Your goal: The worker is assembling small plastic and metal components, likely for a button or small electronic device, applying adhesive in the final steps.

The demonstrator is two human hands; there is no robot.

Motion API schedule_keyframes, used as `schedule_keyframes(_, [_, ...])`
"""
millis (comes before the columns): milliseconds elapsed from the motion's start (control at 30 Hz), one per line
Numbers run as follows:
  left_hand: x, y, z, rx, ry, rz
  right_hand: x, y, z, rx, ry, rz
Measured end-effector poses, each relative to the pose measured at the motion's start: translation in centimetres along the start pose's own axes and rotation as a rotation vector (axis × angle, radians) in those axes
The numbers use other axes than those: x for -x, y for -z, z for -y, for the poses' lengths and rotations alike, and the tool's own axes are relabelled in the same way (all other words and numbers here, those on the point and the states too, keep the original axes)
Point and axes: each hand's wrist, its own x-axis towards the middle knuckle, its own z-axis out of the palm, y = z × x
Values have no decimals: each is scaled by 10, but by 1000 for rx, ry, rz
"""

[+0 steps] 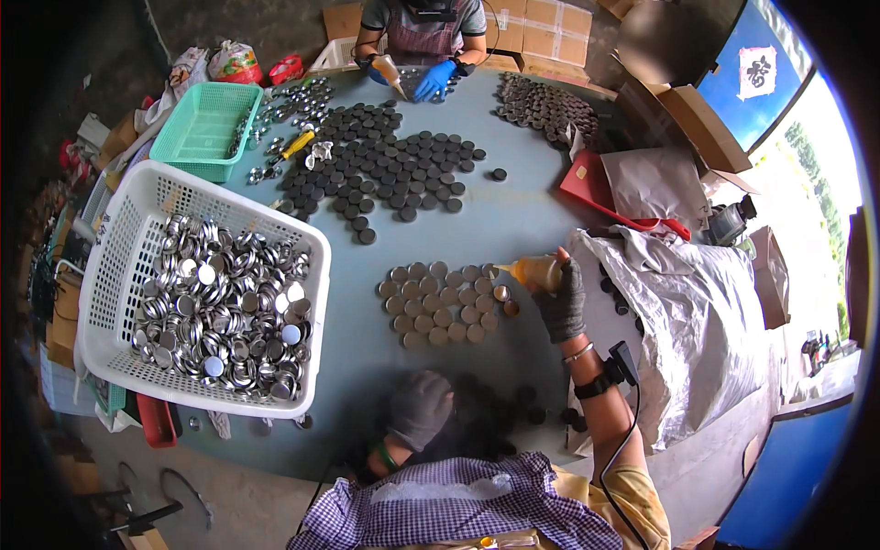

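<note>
My right hand point(561, 302), in a grey fingerless glove, is closed around a squeeze bottle point(536, 272) of amber liquid. The bottle lies tilted, its thin nozzle pointing left over the right edge of a cluster of round metal caps point(442, 302). These caps stand side by side on the table; two at the right edge look amber inside. My left hand point(419, 410), gloved in grey too, is low over the table's near edge, beside dark round discs point(495, 403). Blur and shadow hide its fingers, so I cannot tell whether it holds anything.
A white basket point(316, 302) full of metal caps stands at left, a green basket point(165, 160) behind it. Black discs point(394, 165) cover the table's far middle. A co-worker's blue-gloved hand point(434, 81) is across. A red dustpan point(587, 188) and white sack point(706, 312) lie right.
</note>
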Motion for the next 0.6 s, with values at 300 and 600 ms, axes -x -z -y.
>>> schedule_keyframes(300, [0,-3,1,-19,-9,-27,-3,-5,3,-11,55,27])
schedule_keyframes(600, [0,-2,0,-40,-2,-22,-6,-4,4,19,81,56])
